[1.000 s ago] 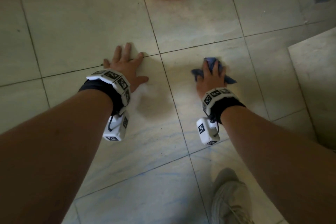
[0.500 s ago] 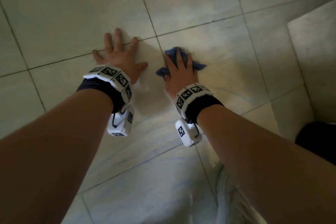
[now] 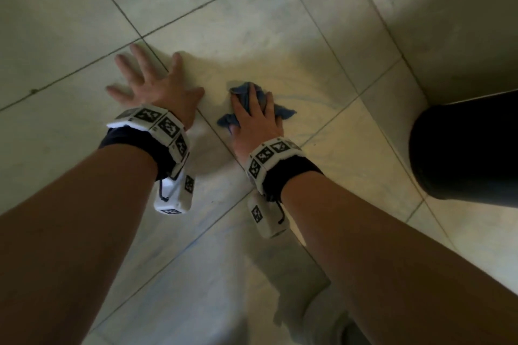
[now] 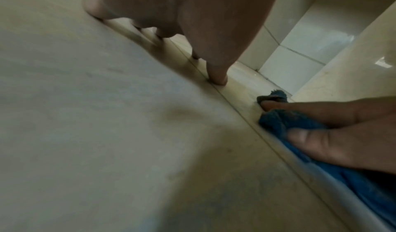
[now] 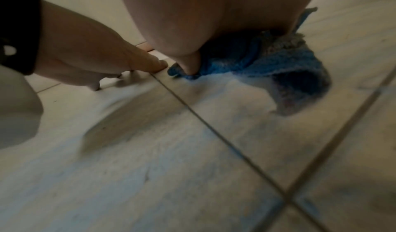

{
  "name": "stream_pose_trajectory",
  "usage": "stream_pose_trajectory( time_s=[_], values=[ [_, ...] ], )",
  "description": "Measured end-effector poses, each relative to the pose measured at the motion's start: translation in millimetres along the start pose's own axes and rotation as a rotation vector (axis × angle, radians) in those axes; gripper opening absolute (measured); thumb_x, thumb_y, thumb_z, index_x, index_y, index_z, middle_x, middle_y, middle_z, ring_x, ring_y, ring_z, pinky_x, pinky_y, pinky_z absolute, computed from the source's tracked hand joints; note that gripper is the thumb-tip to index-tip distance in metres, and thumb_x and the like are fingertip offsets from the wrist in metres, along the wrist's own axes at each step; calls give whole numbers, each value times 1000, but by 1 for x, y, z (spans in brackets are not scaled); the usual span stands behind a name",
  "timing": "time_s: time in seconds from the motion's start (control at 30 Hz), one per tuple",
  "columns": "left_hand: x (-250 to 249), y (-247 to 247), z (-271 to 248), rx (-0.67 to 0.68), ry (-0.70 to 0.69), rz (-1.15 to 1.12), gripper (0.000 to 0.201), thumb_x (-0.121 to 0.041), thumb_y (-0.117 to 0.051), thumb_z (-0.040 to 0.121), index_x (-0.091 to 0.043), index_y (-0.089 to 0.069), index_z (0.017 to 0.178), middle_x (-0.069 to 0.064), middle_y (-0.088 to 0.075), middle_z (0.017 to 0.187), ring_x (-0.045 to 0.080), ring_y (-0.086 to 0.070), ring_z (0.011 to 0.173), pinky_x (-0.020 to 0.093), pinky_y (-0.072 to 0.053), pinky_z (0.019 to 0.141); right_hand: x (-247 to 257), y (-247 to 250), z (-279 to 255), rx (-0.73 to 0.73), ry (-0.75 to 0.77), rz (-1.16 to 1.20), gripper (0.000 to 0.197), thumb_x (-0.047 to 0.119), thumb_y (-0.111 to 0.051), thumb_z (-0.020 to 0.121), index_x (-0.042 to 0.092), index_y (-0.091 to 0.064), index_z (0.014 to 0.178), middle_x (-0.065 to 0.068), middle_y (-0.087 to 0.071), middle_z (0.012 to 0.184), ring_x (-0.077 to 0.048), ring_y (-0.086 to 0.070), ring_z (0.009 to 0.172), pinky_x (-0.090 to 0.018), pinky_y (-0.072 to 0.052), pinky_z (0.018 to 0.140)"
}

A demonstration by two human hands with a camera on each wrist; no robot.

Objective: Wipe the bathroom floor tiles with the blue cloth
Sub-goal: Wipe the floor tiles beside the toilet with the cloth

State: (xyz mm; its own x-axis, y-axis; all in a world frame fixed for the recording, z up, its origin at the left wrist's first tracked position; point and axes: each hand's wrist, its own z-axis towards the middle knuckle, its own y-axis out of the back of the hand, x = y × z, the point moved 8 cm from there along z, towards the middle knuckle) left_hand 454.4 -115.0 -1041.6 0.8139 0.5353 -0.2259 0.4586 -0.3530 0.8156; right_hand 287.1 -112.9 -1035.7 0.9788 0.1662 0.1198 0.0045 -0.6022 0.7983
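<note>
The crumpled blue cloth (image 3: 283, 112) lies on the pale floor tiles (image 3: 252, 22), just right of a grout line. My right hand (image 3: 255, 117) lies on top of it and holds it down, fingers draped over the bunch and thumb tucked into its left side. The left wrist view shows the cloth (image 4: 278, 122) bulging between that thumb and forefinger. In the right wrist view the cloth (image 5: 289, 66) trails out from under the palm. My left hand (image 3: 157, 87) rests flat on the tile beside it, fingers spread, holding nothing.
A raised tiled step or wall (image 3: 448, 22) closes off the right side. My dark-clad knee (image 3: 462, 148) is at the right edge and a pale shoe (image 3: 322, 316) at the bottom. Tile stretches away to the left and ahead.
My right hand has slid the cloth leftward until it sits close beside the left hand. The view has dropped, and the pink basin at the top is out of sight.
</note>
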Motion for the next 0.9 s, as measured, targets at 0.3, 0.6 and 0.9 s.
stream_pose_trajectory(
  time_s=[0.3, 0.6, 0.9],
  values=[
    [2, 0, 2, 56, 30, 19, 75, -64, -41, 96, -45, 2, 155, 10, 30, 160, 39, 24, 147, 71, 2, 113, 0, 5, 14, 17, 57, -91, 62, 38, -35, 104, 33, -3, 156, 3, 18, 163, -32, 15, 149, -56, -5, 118],
    [2, 2, -5, 21, 53, -22, 73, -62, -43, 96, -45, -4, 156, 5, 24, 163, 34, 22, 149, 67, 3, 116, -99, 39, 33, -37, -194, 62, 60, 35, -34, 104, 32, -4, 156, -1, 12, 164, -35, 10, 149, -56, -6, 117],
    [8, -1, -15, 15, 3, 4, 79, -62, -49, 94, -39, -6, 157, 3, 21, 164, 34, 18, 150, 64, -2, 118, -142, 51, 19, -6, -395, -2, 51, 25, -23, 107, 16, -15, 156, -12, 11, 163, -41, 11, 147, -59, -2, 118]
  ],
)
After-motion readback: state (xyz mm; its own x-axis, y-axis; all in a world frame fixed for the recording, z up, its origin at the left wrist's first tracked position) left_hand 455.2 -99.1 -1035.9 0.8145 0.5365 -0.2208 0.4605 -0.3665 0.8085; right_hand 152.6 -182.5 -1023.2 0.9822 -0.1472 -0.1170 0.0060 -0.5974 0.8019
